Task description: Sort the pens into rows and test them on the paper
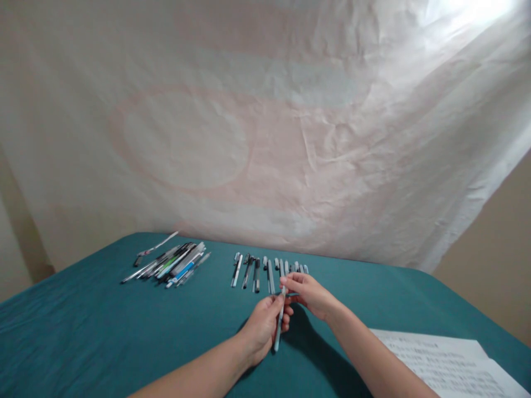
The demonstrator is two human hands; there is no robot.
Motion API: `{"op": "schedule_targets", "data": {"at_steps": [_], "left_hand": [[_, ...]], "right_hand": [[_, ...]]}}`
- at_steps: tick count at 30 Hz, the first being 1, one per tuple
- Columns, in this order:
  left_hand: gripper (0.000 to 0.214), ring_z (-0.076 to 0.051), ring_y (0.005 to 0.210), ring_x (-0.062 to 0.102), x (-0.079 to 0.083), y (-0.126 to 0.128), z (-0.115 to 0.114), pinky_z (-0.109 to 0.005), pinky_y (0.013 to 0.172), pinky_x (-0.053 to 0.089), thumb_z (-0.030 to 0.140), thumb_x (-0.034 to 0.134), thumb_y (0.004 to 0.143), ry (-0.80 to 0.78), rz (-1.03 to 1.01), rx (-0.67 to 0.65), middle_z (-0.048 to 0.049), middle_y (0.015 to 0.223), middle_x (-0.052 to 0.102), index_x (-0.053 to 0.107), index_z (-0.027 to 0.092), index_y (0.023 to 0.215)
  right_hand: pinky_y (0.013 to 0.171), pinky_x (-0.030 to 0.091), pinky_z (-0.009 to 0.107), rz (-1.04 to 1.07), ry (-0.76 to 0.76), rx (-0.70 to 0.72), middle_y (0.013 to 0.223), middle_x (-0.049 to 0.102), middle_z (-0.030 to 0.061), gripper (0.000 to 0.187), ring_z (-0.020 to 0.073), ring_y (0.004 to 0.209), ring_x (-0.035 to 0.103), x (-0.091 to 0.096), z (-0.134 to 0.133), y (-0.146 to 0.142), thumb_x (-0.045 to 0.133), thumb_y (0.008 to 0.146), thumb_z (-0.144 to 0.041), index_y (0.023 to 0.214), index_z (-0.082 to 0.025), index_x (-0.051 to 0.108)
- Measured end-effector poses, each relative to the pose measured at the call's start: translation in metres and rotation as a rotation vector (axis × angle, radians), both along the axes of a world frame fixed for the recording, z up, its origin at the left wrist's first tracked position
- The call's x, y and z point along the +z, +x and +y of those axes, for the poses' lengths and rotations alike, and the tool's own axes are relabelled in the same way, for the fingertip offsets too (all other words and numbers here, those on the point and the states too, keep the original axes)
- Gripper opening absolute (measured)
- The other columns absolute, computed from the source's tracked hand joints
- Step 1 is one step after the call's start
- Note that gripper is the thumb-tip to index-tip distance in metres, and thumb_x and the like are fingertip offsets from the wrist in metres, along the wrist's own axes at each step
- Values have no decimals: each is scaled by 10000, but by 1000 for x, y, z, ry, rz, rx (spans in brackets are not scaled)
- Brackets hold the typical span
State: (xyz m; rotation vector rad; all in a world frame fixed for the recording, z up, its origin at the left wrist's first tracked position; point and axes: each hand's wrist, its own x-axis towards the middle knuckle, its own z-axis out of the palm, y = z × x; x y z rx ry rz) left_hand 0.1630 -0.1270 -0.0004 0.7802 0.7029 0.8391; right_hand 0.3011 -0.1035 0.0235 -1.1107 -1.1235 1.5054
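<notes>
Head view: a bench [83,331] covered in smooth teal cloth, with a crumpled, off-white paper-like backdrop [265,138] hanging behind its far edge.

Toward the far left corner lies a loose pile of pens [172,264]. They are slim plastic sticks in white, black, green and blue, fanned out and overlapping, and one pale pen sits apart just behind them. Further right, along the middle of the far edge, is a row of pens [257,272], laid side by side and roughly parallel, mostly grey, white and black.

Just in front of that row, the left hand [261,326] is above the cloth with its grip curled closed around a thin, pale grey-blue pen [279,331]. The pen runs nearly upright through the fingers. Its lower end sticks out below the palm and its upper end rises past the thumb.

The right hand [309,293] meets it from the right. Thumb and forefinger are pressed together in a pinch at the pen's upper end, where a short bluish piece shows, too blurred to make out. The other fingers are loosely bent. The two hands almost touch.

At the near right corner lies a flat white printed sheet [448,359], its text too small to read.
</notes>
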Motion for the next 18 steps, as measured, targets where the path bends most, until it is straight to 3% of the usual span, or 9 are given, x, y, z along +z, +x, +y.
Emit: {"op": "schedule_targets", "data": {"at_steps": [4,13,18], "left_hand": [[208,-50,505,446,-1,0,0,-180,508,340,348,510,809,12,10,-10,12,657,528,515,140,818],[236,-51,510,444,-4,0,0,-183,506,337,366,530,790,55,12,-27,13,657,524,507,133,817],[225,-49,505,438,-2,0,-1,-184,504,335,347,505,809,54,4,-16,7,656,523,501,122,817]], "right_hand": [[528,404,219,-100,12,-60,569,537,-23,345,82,517,486,1,-1,-1,726,579,-414,602,-147,510],[519,365,208,-85,15,-31,593,569,-4,280,78,525,476,7,-2,3,722,588,-367,605,-133,569],[535,367,199,-52,-1,16,641,585,7,242,79,568,493,8,-2,6,704,622,-334,714,-118,647]]}}
